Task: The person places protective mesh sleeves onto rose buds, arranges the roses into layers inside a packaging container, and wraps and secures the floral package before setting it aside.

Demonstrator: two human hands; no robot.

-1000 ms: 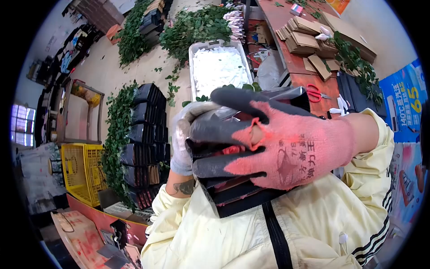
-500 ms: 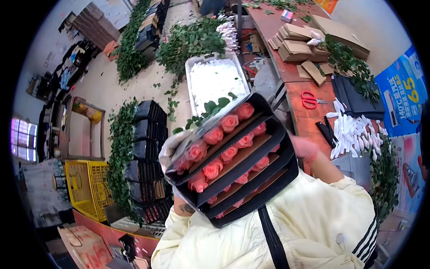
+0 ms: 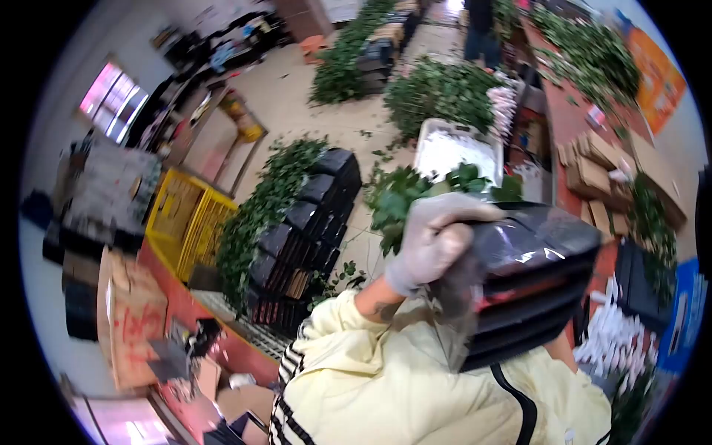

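Observation:
My left hand [image 3: 434,248], in a whitish glove, is closed on the top left edge of a wrapped rose bundle [image 3: 534,297]. The bundle is held in front of my chest, with black layered sheets and shiny clear film on its outside. Only a trace of reddish bloom shows between the layers. Green leaves [image 3: 400,200] stick out beyond its far side. My right forearm [image 3: 562,350] comes up behind the bundle's right side; the right hand itself is hidden there.
Stacked black rose bundles [image 3: 311,222] with leafy stems stand on the floor at left, beside a yellow crate [image 3: 182,222]. Ahead is a white tub [image 3: 460,152] of white pieces. The right-hand table holds cardboard pieces [image 3: 593,167] and white netting sleeves [image 3: 615,334].
The bundle has tipped so its pink blooms, plainly visible before, are mostly hidden. My view has swung left, and my gloved hand now shows on the bundle's upper edge.

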